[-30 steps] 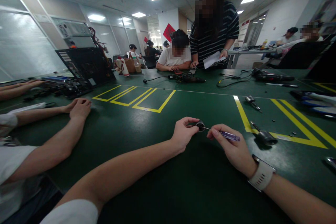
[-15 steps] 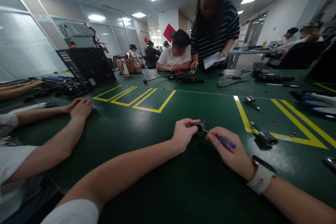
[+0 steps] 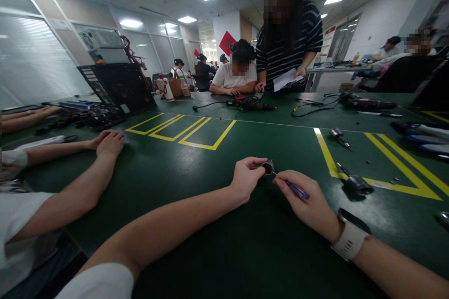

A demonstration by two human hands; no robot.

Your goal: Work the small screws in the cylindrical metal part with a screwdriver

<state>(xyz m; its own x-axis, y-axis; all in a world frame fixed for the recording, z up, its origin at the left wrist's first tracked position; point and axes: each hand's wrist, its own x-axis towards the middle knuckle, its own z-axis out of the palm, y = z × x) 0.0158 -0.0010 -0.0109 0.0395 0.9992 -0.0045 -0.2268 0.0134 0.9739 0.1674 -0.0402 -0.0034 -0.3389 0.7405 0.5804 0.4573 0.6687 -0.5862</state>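
Note:
My left hand (image 3: 247,176) is closed around a small, dark metal hole saw (image 3: 269,166), its round hollow mouth turned towards me. Between the fingers of my right hand (image 3: 303,198) is a screwdriver (image 3: 297,190) with a clear purple handle. Its thin shaft points up and left, and the tip is at the mouth of the hole saw; whether it touches the inside I cannot tell. To the right, a second hole saw with a shank (image 3: 359,185) lies on the green table (image 3: 196,252). Behind that lies another shanked metal piece (image 3: 340,138).
Small dark bits (image 3: 395,180) lie by the yellow tape (image 3: 403,190). Farther back are a corded black tool (image 3: 368,102) and another tool (image 3: 250,103). Blue-and-white handled tools (image 3: 421,135) lie right. A co-worker's clasped hands (image 3: 110,142) rest at left.
My right hand and the screwdriver have shifted slightly left, towards the hole saw. My left hand keeps its hold almost unmoved. The whole view has shifted a little.

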